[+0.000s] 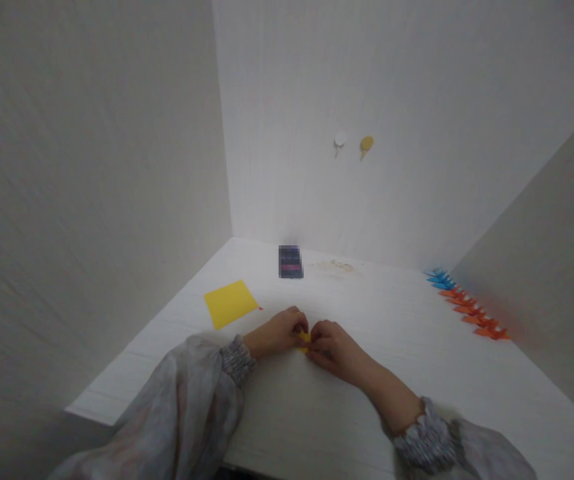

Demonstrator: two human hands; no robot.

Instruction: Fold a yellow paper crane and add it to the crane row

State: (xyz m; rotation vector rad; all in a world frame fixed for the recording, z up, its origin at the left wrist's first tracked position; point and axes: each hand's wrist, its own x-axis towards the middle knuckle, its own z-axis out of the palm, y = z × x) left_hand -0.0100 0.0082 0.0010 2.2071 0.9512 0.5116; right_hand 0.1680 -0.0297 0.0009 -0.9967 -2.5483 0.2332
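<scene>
Both hands meet at the middle of the white table over a small piece of folded yellow paper (pixel 305 337). My left hand (pixel 287 328) is closed, its fingers pinching the paper from the left. From the right, my right hand (pixel 334 345) is closed on the same paper with fingertips bent inward. Most of the folded paper is hidden by my fingers, so its shape cannot be made out. A flat yellow sheet of paper (pixel 231 303) lies to the left, beyond my left forearm.
Blue folded paper figures (pixel 441 279) and orange folded paper figures (pixel 474 313) form a row along the right wall. A dark blurred object (pixel 291 262) sits near the back wall. Two hooks, white (pixel 339 141) and yellow (pixel 367 144), are on that wall. Walls enclose three sides.
</scene>
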